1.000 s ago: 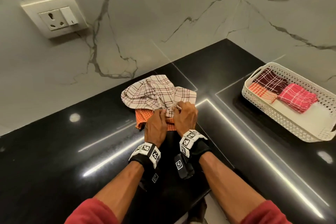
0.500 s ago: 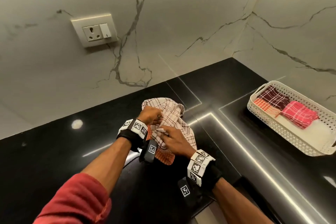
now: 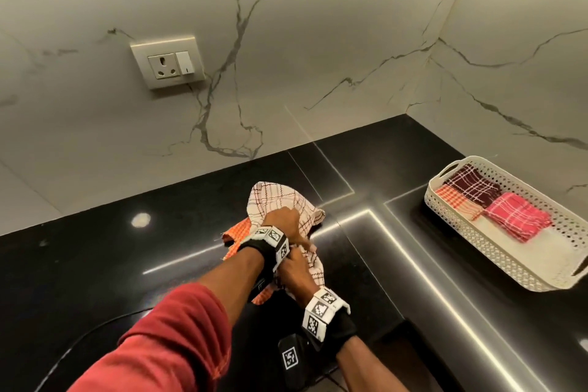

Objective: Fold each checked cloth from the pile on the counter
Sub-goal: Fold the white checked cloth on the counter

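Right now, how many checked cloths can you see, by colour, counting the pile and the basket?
White with brown checks, held by left hand and right hand: 1
Orange: 2, one in the pile, one in the basket
Maroon: 1
Pink: 1
Total: 5

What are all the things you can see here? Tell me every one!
white checked cloth: 1, white with dark lines, on the counter, held by both hands
orange checked cloth: 1, orange, under the white one
folded cloths: 3, maroon, orange, pink, in the basket
basket: 1, cream, right on the counter
counter: 1, black
wall socket: 1, cream, marble wall
left hand: 1, gripping
right hand: 1, gripping
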The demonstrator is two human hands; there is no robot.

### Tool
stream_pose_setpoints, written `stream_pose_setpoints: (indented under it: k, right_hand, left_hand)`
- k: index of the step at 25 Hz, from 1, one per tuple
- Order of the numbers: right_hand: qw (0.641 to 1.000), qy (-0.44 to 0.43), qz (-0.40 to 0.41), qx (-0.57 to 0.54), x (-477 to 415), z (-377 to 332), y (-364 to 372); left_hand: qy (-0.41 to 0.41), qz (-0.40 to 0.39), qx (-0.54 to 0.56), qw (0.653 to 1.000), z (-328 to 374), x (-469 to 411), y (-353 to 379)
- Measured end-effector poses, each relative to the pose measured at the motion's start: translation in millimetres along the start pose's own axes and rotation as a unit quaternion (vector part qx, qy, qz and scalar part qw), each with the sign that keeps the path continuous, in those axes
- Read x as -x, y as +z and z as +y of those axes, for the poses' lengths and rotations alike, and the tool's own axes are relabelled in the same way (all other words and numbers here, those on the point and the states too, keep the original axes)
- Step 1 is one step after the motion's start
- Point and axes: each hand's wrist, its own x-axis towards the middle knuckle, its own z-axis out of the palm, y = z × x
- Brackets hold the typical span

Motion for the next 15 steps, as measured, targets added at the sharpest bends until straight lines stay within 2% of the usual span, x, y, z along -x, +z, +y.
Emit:
stream_pose_setpoints:
  k: [1,2,3,4,5,6,8,10,11,13,15]
  right_hand:
    - [0.997,0.002,-0.028,0.066,1.0,11.5,1.7]
    - [0.984,-0.007,-0.059,0.167,1.3,23.3,3.5]
    - [0.963,-0.014,-0.086,0.255,-0.9,33.5,5.2]
    - [0.949,-0.019,-0.078,0.306,-5.0,38.5,5.2]
    - [0.950,-0.019,-0.042,0.309,-12.0,34.8,2.3]
    - [0.959,-0.033,0.004,0.283,-20.9,24.9,-3.3]
    - [0.965,-0.093,0.065,0.235,-44.1,-10.3,-17.5]
    - [0.964,-0.123,0.128,0.197,-60.7,-46.5,-28.3]
    - [0.958,-0.144,0.178,0.172,-61.9,-58.9,-28.0]
    - [0.946,-0.195,0.236,0.104,-46.5,-71.1,-11.7]
    - [0.954,-0.215,0.209,0.029,-25.4,-67.5,13.6]
  left_hand:
    - [0.009,0.009,-0.046,0.999,3.2,1.5,9.1]
    - [0.009,0.034,-0.038,0.999,6.4,4.0,16.2]
    - [0.002,0.069,0.022,0.997,8.5,5.4,19.4]
    - [-0.014,0.103,0.116,0.988,9.2,8.6,16.1]
    - [-0.047,0.152,0.232,0.960,7.4,10.9,6.7]
    - [-0.097,0.221,0.334,0.911,1.1,10.1,-7.5]
    - [-0.192,0.333,0.452,0.805,-24.3,8.1,-47.4]
    - [-0.242,0.361,0.535,0.725,-58.0,11.3,-75.0]
    - [-0.248,0.356,0.568,0.699,-74.1,14.7,-78.1]
    - [-0.255,0.338,0.591,0.686,-99.8,31.3,-67.3]
    - [-0.286,0.291,0.569,0.714,-120.0,47.0,-38.3]
